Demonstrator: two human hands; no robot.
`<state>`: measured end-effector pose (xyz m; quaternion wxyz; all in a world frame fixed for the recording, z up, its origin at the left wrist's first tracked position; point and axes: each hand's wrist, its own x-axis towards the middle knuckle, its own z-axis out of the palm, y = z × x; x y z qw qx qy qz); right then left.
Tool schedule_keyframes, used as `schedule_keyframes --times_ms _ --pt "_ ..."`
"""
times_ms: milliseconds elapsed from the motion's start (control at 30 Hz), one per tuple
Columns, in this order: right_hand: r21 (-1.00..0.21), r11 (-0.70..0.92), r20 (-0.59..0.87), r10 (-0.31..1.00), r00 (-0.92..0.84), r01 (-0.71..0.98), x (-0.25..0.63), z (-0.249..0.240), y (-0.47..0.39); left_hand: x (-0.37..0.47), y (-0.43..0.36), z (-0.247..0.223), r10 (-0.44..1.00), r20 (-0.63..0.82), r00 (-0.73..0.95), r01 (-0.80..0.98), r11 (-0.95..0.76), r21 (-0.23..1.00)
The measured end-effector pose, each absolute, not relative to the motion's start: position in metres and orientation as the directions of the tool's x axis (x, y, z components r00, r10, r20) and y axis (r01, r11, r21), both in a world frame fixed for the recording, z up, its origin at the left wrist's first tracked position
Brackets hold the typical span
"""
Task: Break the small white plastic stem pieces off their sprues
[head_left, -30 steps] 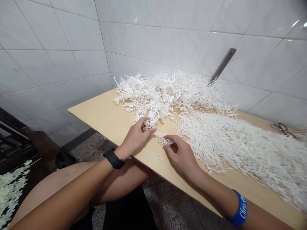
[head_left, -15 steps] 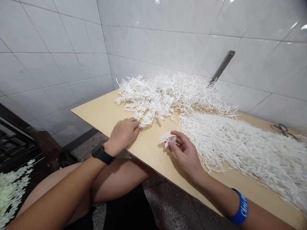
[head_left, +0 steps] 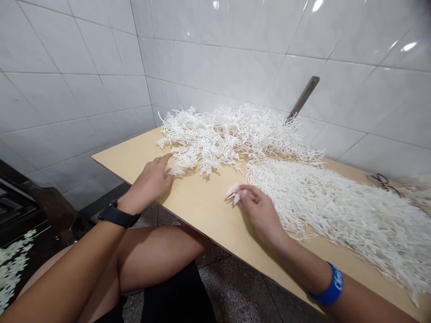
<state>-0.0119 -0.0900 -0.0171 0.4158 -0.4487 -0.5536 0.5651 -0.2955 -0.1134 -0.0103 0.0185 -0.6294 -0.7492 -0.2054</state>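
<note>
A loose heap of white, thin-branched plastic sprigs (head_left: pixel 215 139) lies on the tan board against the wall. My left hand (head_left: pixel 153 179), wearing a black watch, is at the heap's lower left edge. Its index finger stretches toward the sprigs and the thumb is apart, with nothing seen between them. In front of the heap, my right hand (head_left: pixel 261 208) pinches a small white plastic sprig (head_left: pixel 236 194) between thumb and fingers, slightly blurred. Right beside that hand spreads a dense, flat layer of white sprigs (head_left: pixel 330 206).
The tan board (head_left: pixel 202 211) runs along the tiled wall. A metal bracket (head_left: pixel 305 98) slants up behind the heap. Black-handled scissors (head_left: pixel 382 180) lie at the back right. Pale green plastic flowers (head_left: pixel 15 264) sit at lower left near dark wooden furniture (head_left: pixel 55 211).
My left hand has moved left along the heap's front edge, and its fingers have stretched out. My right hand keeps the small sprig, which has turned slightly. The view has shifted a little.
</note>
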Motion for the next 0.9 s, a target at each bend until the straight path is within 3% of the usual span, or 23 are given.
schedule_keyframes --times_ms 100,167,233,300,400,633,800,900 --pt "-0.989 0.113 0.106 0.991 -0.077 0.097 -0.004 -0.015 -0.079 -0.274 -0.123 0.001 0.878 0.429 -0.212 0.953 0.089 0.290" --pt "-0.978 0.182 0.167 0.976 -0.140 0.102 -0.004 -0.013 -0.086 -0.250 -0.132 0.009 0.807 0.562 -0.181 0.944 -0.018 0.330" --pt "-0.964 0.245 0.214 0.947 -0.238 0.107 -0.008 -0.012 -0.100 -0.224 -0.141 0.013 0.793 0.598 -0.113 0.892 -0.185 0.413" --pt "-0.947 0.299 0.254 0.919 -0.301 0.117 -0.010 -0.012 -0.112 -0.202 -0.147 0.013 0.867 0.496 -0.050 0.755 -0.292 0.587" --pt "-0.933 0.336 0.281 0.904 -0.323 0.130 -0.012 -0.013 -0.117 -0.182 -0.148 0.005 0.953 0.304 0.015 0.516 -0.267 0.814" --pt "-0.977 0.213 0.191 0.902 -0.387 0.012 -0.014 -0.010 -0.111 -0.172 -0.137 -0.009 0.943 0.332 -0.013 0.264 -0.317 0.911" --pt "-0.997 -0.043 -0.002 0.824 -0.567 -0.059 -0.016 -0.012 -0.106 -0.163 -0.135 -0.010 0.990 0.128 0.063 0.013 -0.129 0.992" --pt "-0.999 -0.047 -0.046 0.748 -0.662 0.017 -0.016 -0.013 -0.101 -0.158 -0.136 -0.011 0.988 0.030 0.149 -0.144 -0.008 0.990"
